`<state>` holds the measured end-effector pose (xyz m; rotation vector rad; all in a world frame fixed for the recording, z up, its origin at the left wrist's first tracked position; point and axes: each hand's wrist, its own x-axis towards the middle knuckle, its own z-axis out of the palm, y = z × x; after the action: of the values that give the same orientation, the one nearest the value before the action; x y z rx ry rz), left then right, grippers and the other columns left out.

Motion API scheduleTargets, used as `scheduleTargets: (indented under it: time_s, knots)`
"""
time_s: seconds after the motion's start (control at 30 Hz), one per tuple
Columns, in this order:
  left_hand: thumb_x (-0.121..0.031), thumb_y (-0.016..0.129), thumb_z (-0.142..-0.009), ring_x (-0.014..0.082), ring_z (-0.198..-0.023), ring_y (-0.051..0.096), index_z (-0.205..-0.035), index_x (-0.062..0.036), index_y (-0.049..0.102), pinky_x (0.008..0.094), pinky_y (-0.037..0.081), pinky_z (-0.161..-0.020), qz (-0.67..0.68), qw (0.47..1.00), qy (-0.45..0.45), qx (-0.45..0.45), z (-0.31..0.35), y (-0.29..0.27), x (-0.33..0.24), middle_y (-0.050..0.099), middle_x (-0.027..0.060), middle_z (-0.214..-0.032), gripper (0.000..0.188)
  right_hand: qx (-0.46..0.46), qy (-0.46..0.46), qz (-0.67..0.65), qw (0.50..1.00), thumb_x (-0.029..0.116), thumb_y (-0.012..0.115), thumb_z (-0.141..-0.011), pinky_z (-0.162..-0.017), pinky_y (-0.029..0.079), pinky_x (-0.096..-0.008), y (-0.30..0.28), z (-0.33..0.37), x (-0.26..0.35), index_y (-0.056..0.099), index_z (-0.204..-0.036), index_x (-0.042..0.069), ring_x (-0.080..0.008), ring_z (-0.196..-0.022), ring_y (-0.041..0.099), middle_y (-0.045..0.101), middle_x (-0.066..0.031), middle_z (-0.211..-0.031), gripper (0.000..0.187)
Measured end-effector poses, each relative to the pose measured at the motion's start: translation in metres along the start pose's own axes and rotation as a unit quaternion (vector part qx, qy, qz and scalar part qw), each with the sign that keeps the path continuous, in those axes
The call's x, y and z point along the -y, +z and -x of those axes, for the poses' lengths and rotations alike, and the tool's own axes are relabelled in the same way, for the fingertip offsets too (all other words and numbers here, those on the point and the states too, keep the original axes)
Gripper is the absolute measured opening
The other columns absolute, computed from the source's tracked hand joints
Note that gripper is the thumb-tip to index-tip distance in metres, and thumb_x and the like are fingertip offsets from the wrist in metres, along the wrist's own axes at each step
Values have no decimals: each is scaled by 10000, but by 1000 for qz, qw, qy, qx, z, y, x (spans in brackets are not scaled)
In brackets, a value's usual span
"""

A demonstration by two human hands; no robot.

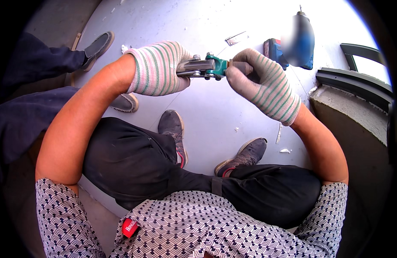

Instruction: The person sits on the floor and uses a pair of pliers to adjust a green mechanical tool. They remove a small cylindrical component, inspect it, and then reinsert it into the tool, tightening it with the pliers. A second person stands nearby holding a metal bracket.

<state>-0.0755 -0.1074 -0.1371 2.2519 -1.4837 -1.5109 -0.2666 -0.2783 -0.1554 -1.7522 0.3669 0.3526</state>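
Head view: left hand (pixel 159 69) grips the steel handles (pixel 196 66) of a green-headed lever tool (pixel 215 66) above the floor (pixel 200 114); right hand (pixel 267 81) pinches its other end. Right of the tool, floor stretches to a cordless drill (pixel 308 43) and a concrete ledge (pixel 357 107) with a straight edge.

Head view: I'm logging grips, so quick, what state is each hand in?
Left hand: closed, holding the green-headed tool by its metal handles.
Right hand: closed, pinching the brownish cylindrical part at the tool's other end.
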Motion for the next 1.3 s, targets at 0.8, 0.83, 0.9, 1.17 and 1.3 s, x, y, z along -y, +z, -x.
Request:
scheduleTargets:
  time_s: [0.8, 0.83, 0.9, 1.17, 1.3]
  knots:
    - [-171, 653, -843, 324, -603, 584, -870, -7, 673, 423, 511, -651, -22, 1000, 3, 0, -1, 3, 1, 607, 176, -653, 168, -19, -16, -87, 996, 387, 577, -1053, -620, 444, -263, -7, -4, -13, 709, -949, 20, -84, -680, 511, 579, 19, -702, 404]
    - [-173, 654, -843, 332, -609, 588, -880, -6, 674, 424, 512, -655, -32, 999, 3, 4, 0, 1, 0, 610, 179, -658, 171, -41, -44, -52, 997, 377, 586, -1049, -617, 447, -269, -6, -4, -14, 707, -954, 18, -86, -672, 510, 578, 14, -697, 391]
    - [-175, 656, -845, 345, -619, 595, -904, -7, 675, 426, 516, -663, -31, 999, 5, 4, 1, 1, -2, 615, 184, -669, 179, -81, -101, 14, 992, 358, 605, -1039, -612, 455, -281, -3, -2, -16, 703, -965, 14, -88, -655, 508, 575, 3, -688, 365]
    - [-174, 648, -852, 357, -636, 601, -932, -15, 673, 427, 519, -672, -32, 999, 15, 6, 0, 2, -4, 623, 189, -688, 180, 6, 28, -122, 992, 363, 581, -1042, -599, 471, -321, -6, -5, -11, 715, -932, -15, -87, -619, 509, 594, -48, -679, 416]
    - [-165, 644, -849, 362, -639, 601, -931, -17, 674, 429, 518, -671, -35, 999, 25, 3, 1, -3, -5, 624, 192, -689, 171, -122, -250, 176, 944, 238, 686, -969, -582, 482, -342, -3, 2, -9, 660, -944, 27, -182, -615, 583, 620, -64, -721, 214]
